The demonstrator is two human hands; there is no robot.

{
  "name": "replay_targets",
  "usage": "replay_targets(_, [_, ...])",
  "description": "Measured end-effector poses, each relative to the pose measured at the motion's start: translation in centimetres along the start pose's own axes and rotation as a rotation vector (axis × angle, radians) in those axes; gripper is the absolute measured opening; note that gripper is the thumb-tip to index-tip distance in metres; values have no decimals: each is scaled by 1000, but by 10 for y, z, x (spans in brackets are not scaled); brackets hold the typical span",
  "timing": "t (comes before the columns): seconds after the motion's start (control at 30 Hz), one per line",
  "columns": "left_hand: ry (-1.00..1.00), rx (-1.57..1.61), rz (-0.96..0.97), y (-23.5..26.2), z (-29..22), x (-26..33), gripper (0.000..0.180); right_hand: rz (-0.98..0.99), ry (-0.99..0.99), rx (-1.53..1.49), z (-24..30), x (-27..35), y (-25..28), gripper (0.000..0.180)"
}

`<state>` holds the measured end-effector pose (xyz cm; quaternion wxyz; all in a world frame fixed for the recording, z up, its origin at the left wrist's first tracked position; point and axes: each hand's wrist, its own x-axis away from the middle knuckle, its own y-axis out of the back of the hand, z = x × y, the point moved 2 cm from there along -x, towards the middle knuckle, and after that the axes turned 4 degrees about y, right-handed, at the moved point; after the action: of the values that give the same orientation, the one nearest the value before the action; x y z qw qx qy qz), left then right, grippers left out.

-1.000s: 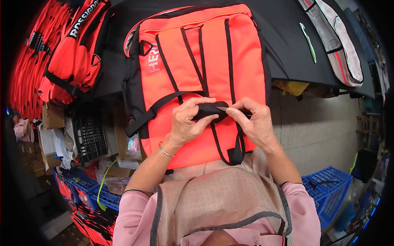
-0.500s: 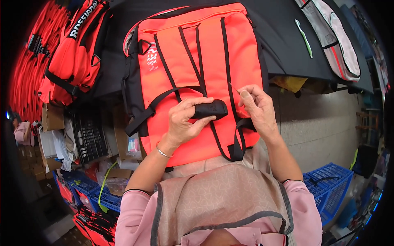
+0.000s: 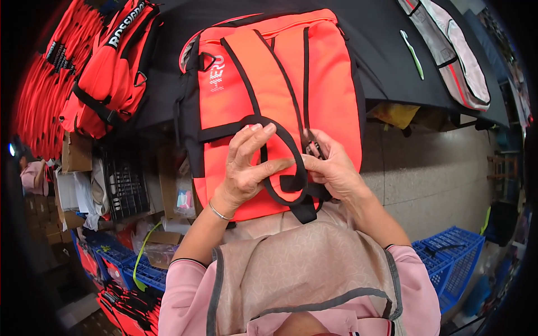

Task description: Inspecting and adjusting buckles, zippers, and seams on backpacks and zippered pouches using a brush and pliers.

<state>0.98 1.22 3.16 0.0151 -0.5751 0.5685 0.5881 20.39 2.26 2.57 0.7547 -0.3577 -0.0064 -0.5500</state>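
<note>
A bright orange-red backpack (image 3: 333,84) with black side panels lies with its strap side up on the black-covered table and partly across my lap. One padded shoulder strap (image 3: 263,73) with black edging bends into a loop near the bag's lower middle. My left hand (image 3: 244,159) holds this loop, fingers at its black edge and thumb at the inner side. Close by on the right, my right hand (image 3: 336,171) is closed around small dark metal thread snips (image 3: 315,147), partly hidden by the fingers. The right thumb is beside the loop's edge.
Another orange-red bag (image 3: 101,95) stands left, beside a stack of orange-red bags (image 3: 53,95). At the right of the table lie a green-and-white toothbrush (image 3: 413,55) and a grey-white long bag (image 3: 454,56). Blue crates (image 3: 454,263) stand low right, a black crate (image 3: 124,185) at left.
The left hand has let the black strap end turn over and now holds the strap's curved loop. The right hand has moved lower left, close to the strap. The backpack has shifted slightly.
</note>
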Motion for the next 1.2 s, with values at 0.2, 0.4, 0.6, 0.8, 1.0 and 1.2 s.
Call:
replay_targets(0.2, [644, 349, -397, 20, 7, 15, 29, -101, 513, 342, 21, -12, -4, 48])
replay_targets(0.4, [220, -9, -50, 32, -38, -9, 50, -107, 606, 428, 19, -25, -11, 46])
replay_targets(0.6, [669, 274, 4, 3, -33, -1, 91, -178, 605, 363, 23, -26, -14, 42])
replay_targets(0.8, [1162, 1106, 170, -20, -30, 19, 52, -127, 509, 212, 22, -30, -12, 29])
replay_targets(1.0, [981, 863, 98, -15, -26, 10, 39, -134, 414, 258, 17, -31, -6, 17])
replay_targets(1.2, [126, 179, 160, -3, -18, 4, 38, 50, 226, 405, 6, -43, 5, 22])
